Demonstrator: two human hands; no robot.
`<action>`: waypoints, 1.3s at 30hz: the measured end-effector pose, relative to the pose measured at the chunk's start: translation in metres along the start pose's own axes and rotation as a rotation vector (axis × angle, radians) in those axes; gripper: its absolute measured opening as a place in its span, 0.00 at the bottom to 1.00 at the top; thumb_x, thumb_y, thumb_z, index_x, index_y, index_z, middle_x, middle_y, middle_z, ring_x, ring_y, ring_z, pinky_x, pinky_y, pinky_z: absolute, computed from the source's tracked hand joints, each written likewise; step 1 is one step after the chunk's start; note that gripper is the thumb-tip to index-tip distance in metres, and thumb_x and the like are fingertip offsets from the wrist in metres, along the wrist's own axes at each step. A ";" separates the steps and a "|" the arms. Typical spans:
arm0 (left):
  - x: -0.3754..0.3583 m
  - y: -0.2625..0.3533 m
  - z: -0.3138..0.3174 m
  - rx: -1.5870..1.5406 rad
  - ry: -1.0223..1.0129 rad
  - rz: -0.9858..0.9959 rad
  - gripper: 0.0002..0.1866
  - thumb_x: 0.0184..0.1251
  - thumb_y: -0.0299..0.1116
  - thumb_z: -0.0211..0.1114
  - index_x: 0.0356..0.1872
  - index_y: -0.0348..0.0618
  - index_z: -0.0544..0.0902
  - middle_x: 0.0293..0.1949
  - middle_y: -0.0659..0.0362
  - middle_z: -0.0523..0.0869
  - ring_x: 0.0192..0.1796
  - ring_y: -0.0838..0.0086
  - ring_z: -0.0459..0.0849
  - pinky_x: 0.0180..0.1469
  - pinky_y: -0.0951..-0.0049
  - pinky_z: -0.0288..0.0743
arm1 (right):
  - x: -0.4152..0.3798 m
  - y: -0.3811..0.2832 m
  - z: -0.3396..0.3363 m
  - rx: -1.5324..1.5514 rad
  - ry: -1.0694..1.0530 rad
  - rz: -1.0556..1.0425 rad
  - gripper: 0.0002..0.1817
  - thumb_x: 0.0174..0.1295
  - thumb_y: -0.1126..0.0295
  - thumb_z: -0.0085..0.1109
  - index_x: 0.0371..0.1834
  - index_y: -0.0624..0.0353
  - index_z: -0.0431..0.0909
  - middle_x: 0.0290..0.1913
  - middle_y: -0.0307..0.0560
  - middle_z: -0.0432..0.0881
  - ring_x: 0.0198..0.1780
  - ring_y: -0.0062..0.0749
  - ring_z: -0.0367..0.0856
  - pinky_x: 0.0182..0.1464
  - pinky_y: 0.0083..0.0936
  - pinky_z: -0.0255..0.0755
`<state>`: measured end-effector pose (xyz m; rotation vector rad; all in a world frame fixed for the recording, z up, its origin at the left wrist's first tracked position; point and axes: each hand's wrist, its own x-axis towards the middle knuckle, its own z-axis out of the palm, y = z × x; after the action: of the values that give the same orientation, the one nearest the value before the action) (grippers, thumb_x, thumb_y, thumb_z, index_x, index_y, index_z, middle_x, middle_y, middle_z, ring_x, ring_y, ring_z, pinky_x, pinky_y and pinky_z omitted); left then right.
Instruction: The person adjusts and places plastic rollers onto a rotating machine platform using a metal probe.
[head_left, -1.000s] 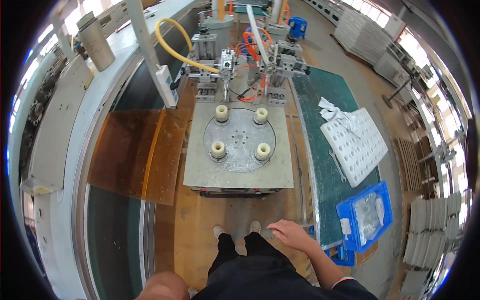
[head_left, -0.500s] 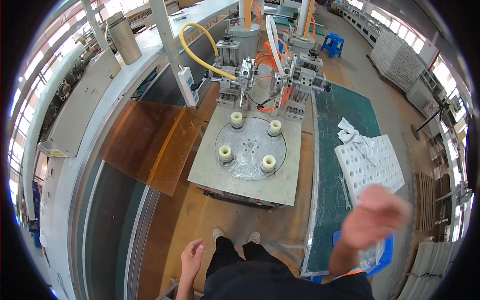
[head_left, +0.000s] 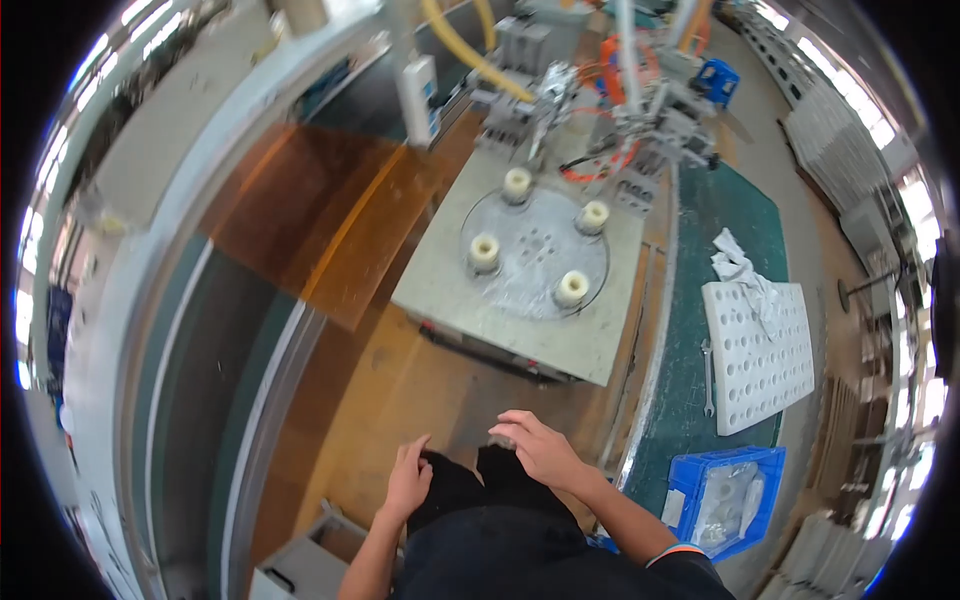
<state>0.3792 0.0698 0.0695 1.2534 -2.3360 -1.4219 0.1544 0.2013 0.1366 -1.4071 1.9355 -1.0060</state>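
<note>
My left hand hovers low in front of my body, fingers loosely bent and apart, holding nothing that I can see. Close to it on the right, my right hand is over my legs, with its fingers curved and nothing visible in them. The two hands do not touch. Ahead of them stands a machine table with a round plate. Four cream ring-shaped pieces sit upright on the plate, one of them at its front right.
On the green bench at the right are a white perforated board, a white cloth, a wrench and a blue bin holding plastic bags. An amber sheet juts out at the left over the conveyor.
My right hand has moved left from above the blue bin to in front of my body. My left hand has shifted slightly right and up. The view has tilted and moved.
</note>
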 end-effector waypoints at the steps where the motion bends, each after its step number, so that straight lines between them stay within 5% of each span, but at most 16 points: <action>1: 0.000 -0.011 0.003 0.017 -0.026 0.006 0.20 0.57 0.25 0.60 0.53 0.42 0.75 0.38 0.51 0.79 0.41 0.63 0.81 0.45 0.66 0.74 | -0.010 0.023 0.022 -0.089 -0.117 0.031 0.17 0.55 0.78 0.50 0.49 0.54 0.74 0.53 0.47 0.71 0.51 0.44 0.75 0.50 0.35 0.71; 7: -0.004 -0.090 0.024 -0.089 -0.236 -0.143 0.19 0.57 0.28 0.60 0.52 0.42 0.76 0.43 0.50 0.79 0.44 0.59 0.81 0.48 0.63 0.75 | -0.047 0.109 0.100 -0.163 -0.544 0.418 0.15 0.57 0.69 0.50 0.49 0.52 0.76 0.49 0.51 0.76 0.51 0.46 0.76 0.51 0.39 0.71; 11: -0.003 -0.147 0.035 -0.129 -0.336 -0.184 0.17 0.58 0.30 0.60 0.50 0.41 0.77 0.43 0.49 0.80 0.43 0.58 0.82 0.46 0.64 0.75 | -0.042 0.199 0.151 -0.089 -0.585 0.577 0.15 0.58 0.69 0.50 0.48 0.53 0.77 0.40 0.51 0.80 0.47 0.49 0.77 0.49 0.37 0.72; 14: 0.013 -0.207 0.046 -0.117 -0.331 -0.177 0.16 0.59 0.29 0.61 0.49 0.41 0.78 0.39 0.49 0.82 0.39 0.61 0.83 0.43 0.66 0.76 | -0.017 0.269 0.195 -0.338 -0.584 0.642 0.14 0.57 0.69 0.50 0.45 0.53 0.78 0.39 0.52 0.81 0.44 0.49 0.79 0.46 0.38 0.73; 17: 0.044 -0.269 0.066 -0.050 -0.411 -0.356 0.15 0.60 0.33 0.57 0.49 0.46 0.79 0.38 0.48 0.83 0.44 0.55 0.82 0.47 0.59 0.74 | 0.020 0.358 0.240 -0.434 -0.450 0.774 0.13 0.56 0.66 0.51 0.44 0.53 0.78 0.41 0.53 0.81 0.45 0.49 0.80 0.47 0.39 0.74; 22: 0.152 -0.336 0.109 0.146 -0.326 -0.210 0.13 0.61 0.32 0.56 0.47 0.45 0.79 0.37 0.49 0.84 0.42 0.56 0.83 0.44 0.59 0.75 | 0.078 0.514 0.291 -0.397 -0.032 0.820 0.16 0.56 0.63 0.53 0.47 0.54 0.77 0.42 0.52 0.82 0.47 0.48 0.79 0.49 0.38 0.73; 24: 0.199 -0.355 0.126 0.072 -0.331 -0.124 0.14 0.61 0.32 0.57 0.48 0.45 0.79 0.36 0.49 0.84 0.40 0.56 0.83 0.43 0.61 0.76 | 0.099 0.592 0.304 -0.421 0.103 0.967 0.23 0.56 0.59 0.56 0.54 0.54 0.74 0.51 0.52 0.79 0.54 0.47 0.76 0.55 0.38 0.70; 29: 0.278 -0.399 0.169 0.010 -0.193 0.065 0.14 0.59 0.29 0.60 0.48 0.43 0.79 0.35 0.50 0.84 0.38 0.59 0.84 0.42 0.65 0.77 | 0.137 0.763 0.324 -0.506 0.283 0.800 0.38 0.52 0.51 0.64 0.66 0.53 0.64 0.68 0.52 0.62 0.68 0.47 0.60 0.67 0.40 0.57; 34: 0.285 -0.405 0.170 0.011 -0.243 0.162 0.14 0.59 0.26 0.61 0.47 0.41 0.78 0.37 0.50 0.84 0.39 0.60 0.84 0.42 0.67 0.77 | 0.195 0.715 0.338 -0.248 0.651 0.942 0.48 0.48 0.47 0.66 0.69 0.56 0.57 0.69 0.55 0.59 0.70 0.48 0.56 0.69 0.38 0.53; 36: 0.288 -0.399 0.164 -0.084 -0.235 0.165 0.13 0.60 0.26 0.61 0.47 0.40 0.78 0.37 0.50 0.83 0.40 0.61 0.84 0.42 0.68 0.77 | 0.192 0.695 0.336 -0.216 0.594 0.963 0.55 0.44 0.45 0.68 0.71 0.58 0.50 0.71 0.57 0.55 0.71 0.50 0.53 0.70 0.36 0.50; 38: 0.287 -0.392 0.165 -0.052 -0.166 0.186 0.13 0.60 0.27 0.61 0.47 0.40 0.78 0.37 0.50 0.82 0.40 0.61 0.84 0.42 0.68 0.77 | 0.198 0.655 0.338 -0.190 0.608 1.063 0.52 0.44 0.47 0.69 0.70 0.59 0.55 0.70 0.57 0.55 0.71 0.50 0.53 0.70 0.36 0.50; 39: 0.287 -0.389 0.167 -0.012 -0.086 0.210 0.13 0.60 0.27 0.61 0.47 0.40 0.78 0.37 0.51 0.82 0.40 0.62 0.84 0.42 0.68 0.77 | 0.206 0.686 0.350 -0.365 0.557 1.251 0.45 0.45 0.48 0.69 0.64 0.59 0.64 0.67 0.57 0.61 0.67 0.48 0.61 0.67 0.37 0.57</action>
<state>0.3371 -0.1021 -0.4104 0.9287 -2.4256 -1.4437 -0.0137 0.0373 -0.6258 0.1913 2.8088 -0.4078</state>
